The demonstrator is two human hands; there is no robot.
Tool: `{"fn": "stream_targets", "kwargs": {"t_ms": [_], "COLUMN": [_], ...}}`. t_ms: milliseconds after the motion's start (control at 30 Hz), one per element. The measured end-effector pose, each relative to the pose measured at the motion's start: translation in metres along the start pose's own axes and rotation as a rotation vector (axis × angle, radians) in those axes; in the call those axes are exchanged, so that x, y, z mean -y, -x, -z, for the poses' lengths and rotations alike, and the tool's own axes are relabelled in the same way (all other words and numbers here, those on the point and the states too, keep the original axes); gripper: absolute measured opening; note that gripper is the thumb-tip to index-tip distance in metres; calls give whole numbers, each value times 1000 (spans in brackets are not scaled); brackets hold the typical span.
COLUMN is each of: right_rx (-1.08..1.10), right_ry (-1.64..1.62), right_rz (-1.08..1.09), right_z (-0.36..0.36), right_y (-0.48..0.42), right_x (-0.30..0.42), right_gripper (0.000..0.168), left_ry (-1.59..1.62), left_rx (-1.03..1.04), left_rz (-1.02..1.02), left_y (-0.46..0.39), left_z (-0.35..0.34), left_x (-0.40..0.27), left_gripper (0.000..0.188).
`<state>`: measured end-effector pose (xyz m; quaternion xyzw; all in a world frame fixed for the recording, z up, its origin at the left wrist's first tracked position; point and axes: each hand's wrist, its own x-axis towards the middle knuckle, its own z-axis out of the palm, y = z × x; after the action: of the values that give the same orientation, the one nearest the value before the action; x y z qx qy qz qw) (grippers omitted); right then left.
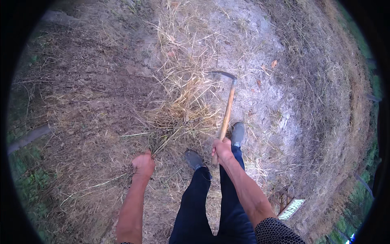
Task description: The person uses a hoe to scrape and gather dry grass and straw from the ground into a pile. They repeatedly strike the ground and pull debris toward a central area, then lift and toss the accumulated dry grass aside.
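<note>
My right hand (221, 149) grips the lower part of the wooden handle of a sickle (227, 113). Its curved dark metal blade (224, 73) points left, at the right edge of a heap of dry straw (186, 109). Lower left, my left hand (143, 164) is closed around a bunch of thin plant stalks (167, 140). The stalks reach up and right over the near side of the straw; a few pale stems trail out behind the hand to the lower left.
My shoes (194, 159) stand on dry, grass-littered ground just below the straw. A wooden-framed object with a patterned top (291, 209) lies at lower right. Green plants (33, 183) edge the left, near a grey trunk or pole (29, 138). Dry leaves (274, 63) lie upper right.
</note>
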<state>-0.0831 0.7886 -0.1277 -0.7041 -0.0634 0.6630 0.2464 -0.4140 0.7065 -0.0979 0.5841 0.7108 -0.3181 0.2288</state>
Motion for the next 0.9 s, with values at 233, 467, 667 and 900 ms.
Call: {"fn": "stream_targets", "kwargs": {"t_ms": [233, 467, 667, 900], "right_rx": [465, 125, 52, 490], "right_ry": [481, 258, 232, 725], "right_rz": [-525, 91, 63, -585], "right_z": [52, 60, -2, 99], "right_y": [51, -42, -91, -22], "right_x": [-48, 147, 155, 82], "right_gripper": [18, 15, 13, 19], "left_ry": [-109, 20, -4, 51], "left_rx": [125, -112, -11, 212], "left_rz": [-16, 152, 174, 159], "left_y": [34, -16, -53, 13], "left_z": [13, 76, 64, 50], "left_x": [13, -43, -85, -54], "left_gripper": [25, 28, 31, 31]}}
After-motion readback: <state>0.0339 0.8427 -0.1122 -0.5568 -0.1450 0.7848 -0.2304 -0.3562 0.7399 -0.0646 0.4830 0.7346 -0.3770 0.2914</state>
